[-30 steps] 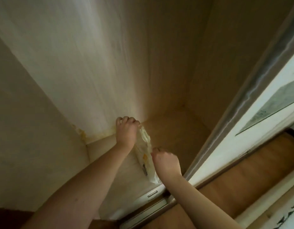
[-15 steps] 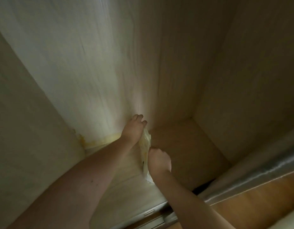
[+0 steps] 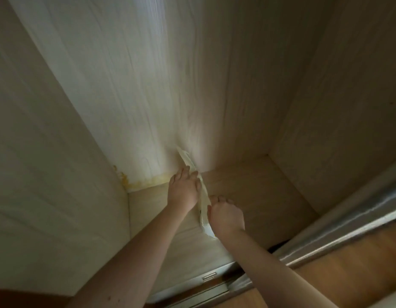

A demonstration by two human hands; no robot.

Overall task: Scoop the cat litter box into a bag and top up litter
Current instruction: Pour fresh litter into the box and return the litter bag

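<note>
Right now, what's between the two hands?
In the head view, a thin pale bag stands on edge between the left hand and the right hand, inside the closet.

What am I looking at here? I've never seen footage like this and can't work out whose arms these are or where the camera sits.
The camera is worn on a person's head and looks forward and down, so the two bare arms are that person's own. They reach into an empty-looking wooden cabinet, down to its floor. Between the hands is a thin, pale bag, seen edge-on. The left hand lies against one side of it with fingers fairly straight; the right hand has its fingers curled round the bag's near end. A yellowish stain runs along the back corner. At lower right are a metal door track and wooden flooring.
</note>
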